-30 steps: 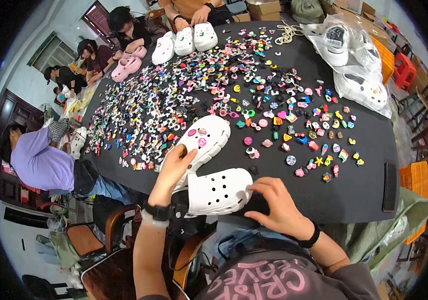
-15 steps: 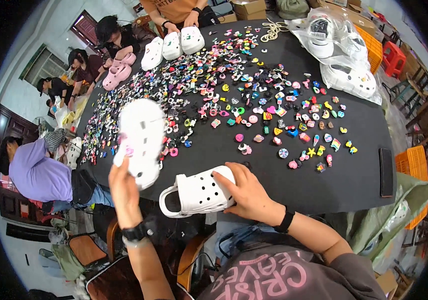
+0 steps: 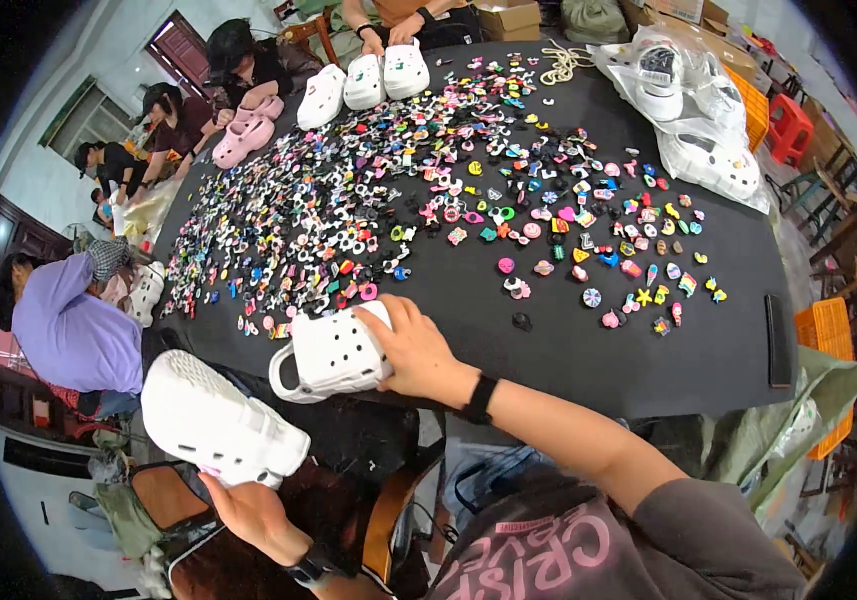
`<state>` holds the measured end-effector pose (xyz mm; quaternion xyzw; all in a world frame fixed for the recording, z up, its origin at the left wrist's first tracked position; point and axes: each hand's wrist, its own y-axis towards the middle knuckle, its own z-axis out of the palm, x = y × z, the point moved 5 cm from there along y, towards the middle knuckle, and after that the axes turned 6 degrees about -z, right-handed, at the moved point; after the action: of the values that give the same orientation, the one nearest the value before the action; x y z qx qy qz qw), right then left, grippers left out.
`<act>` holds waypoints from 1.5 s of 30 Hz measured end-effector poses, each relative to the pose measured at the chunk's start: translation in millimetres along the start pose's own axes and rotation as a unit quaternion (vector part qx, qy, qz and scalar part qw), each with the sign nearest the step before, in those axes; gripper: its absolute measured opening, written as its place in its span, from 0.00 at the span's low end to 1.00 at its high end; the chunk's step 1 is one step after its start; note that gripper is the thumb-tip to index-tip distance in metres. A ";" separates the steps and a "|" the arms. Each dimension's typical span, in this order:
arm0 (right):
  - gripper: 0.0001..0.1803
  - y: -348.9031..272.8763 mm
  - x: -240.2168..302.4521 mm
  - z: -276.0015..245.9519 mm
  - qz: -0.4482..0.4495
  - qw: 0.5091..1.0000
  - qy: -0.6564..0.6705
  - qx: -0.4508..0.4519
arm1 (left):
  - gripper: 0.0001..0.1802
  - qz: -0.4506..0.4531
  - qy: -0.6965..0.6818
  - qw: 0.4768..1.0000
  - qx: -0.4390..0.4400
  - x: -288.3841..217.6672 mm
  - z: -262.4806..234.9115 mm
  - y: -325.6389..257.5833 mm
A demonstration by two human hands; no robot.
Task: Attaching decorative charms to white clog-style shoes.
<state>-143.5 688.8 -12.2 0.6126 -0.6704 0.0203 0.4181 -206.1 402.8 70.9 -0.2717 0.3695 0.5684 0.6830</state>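
My left hand (image 3: 256,512) holds a white clog (image 3: 216,420) from below, off the table's near edge at lower left. That clog is tilted with part of its ridged sole showing, and a bit of pink shows by my fingers. My right hand (image 3: 418,350) is closed over the toe of a second white clog (image 3: 333,352), which rests at the table's near edge. Round holes dot its upper, and its heel strap points left. Beyond it spreads a wide heap of small colourful shoe charms (image 3: 338,215).
Across the dark table (image 3: 548,370), one person's hands hold white clogs (image 3: 363,82); another handles pink clogs (image 3: 248,132). Bagged white shoes (image 3: 708,160) lie at far right, near a coiled cord (image 3: 565,64). A person in purple (image 3: 78,320) sits left. A dark flat bar (image 3: 776,340) lies at the right edge.
My left hand has brought its clog down and left from above the charms, turning it to show the sole. My right hand has shifted the other clog left and slightly farther onto the table.
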 end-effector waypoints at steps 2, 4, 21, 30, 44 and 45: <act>0.62 13.3 -3.4 11.4 -0.005 1.000 0.014 -0.016 | 0.30 0.006 0.041 0.999 -0.020 1.9 -3.8 -10.8; 0.63 22.8 -8.9 17.9 -0.007 0.999 0.037 -0.039 | 0.29 0.030 0.104 0.993 0.057 7.6 4.9 -22.9; 0.08 -95.6 -13.2 -187.0 0.126 0.979 0.127 -0.094 | 0.17 -0.245 0.327 0.873 0.265 178.5 123.5 -54.3; 0.21 -77.8 2.4 -127.1 -0.066 0.996 0.057 0.006 | 0.17 -0.321 0.225 0.899 0.195 192.5 130.9 -79.7; 0.22 -62.2 -17.7 -108.5 -0.024 0.994 0.106 0.028 | 0.13 -0.378 0.119 0.910 0.124 194.3 133.2 -63.7; 0.22 -62.3 -18.3 -106.3 -0.024 0.993 0.108 0.032 | 0.13 -0.385 0.118 0.906 0.130 194.9 131.8 -62.3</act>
<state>-36.2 745.3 15.9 0.6360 -0.6055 0.0977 0.4682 -103.6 606.4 -14.3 -0.3672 0.3845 0.1717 0.8294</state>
